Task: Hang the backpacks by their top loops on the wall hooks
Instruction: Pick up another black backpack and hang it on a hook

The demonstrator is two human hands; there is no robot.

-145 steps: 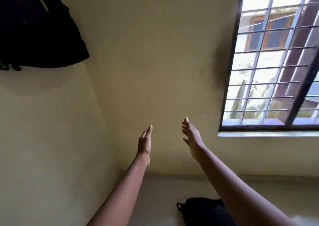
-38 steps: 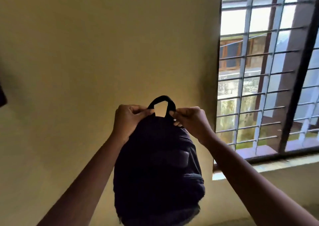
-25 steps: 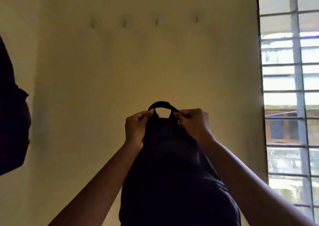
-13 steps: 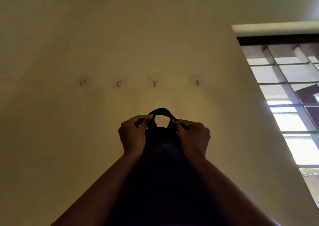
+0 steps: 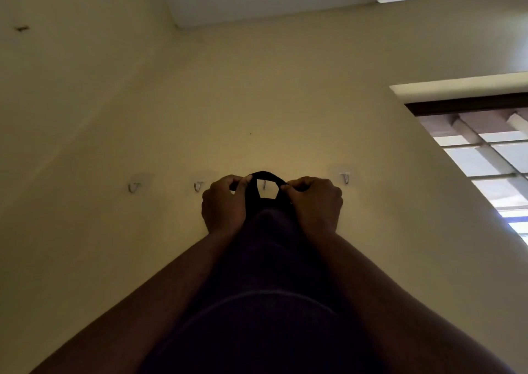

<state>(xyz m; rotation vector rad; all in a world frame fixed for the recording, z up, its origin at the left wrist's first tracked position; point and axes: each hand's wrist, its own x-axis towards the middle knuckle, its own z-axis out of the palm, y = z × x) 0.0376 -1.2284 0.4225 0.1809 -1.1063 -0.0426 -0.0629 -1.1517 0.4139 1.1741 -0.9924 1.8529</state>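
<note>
Backpack (image 5: 265,302) first: in the head view, the only one given, the dark bag is raised against the cream wall (image 5: 257,102), its body filling the lower middle of the picture between two forearms. Its top loop (image 5: 265,175) is pulled open into an arch at hook height. The left hand (image 5: 224,203) is closed, pinching the left leg of the loop between thumb and fingers; the right hand (image 5: 315,202) is closed the same way on the right leg. Four small metal hooks sit in a row on the wall. The far-left hook (image 5: 133,187) and the second hook (image 5: 198,186) lie to the left of the hands and are bare. The third hook (image 5: 264,184) shows through the opening of the loop, framed by the strap. The right hook (image 5: 345,177) is just beside the right hand, also bare. A window (image 5: 485,150) occupies the right edge

As I judge it, this bag is at the threading step: the loop is lined up with the third hook, but whether the strap has caught on it cannot be told, and both hands carry the weight. No hung bag appears here, so how many bags remain is unclear
</note>
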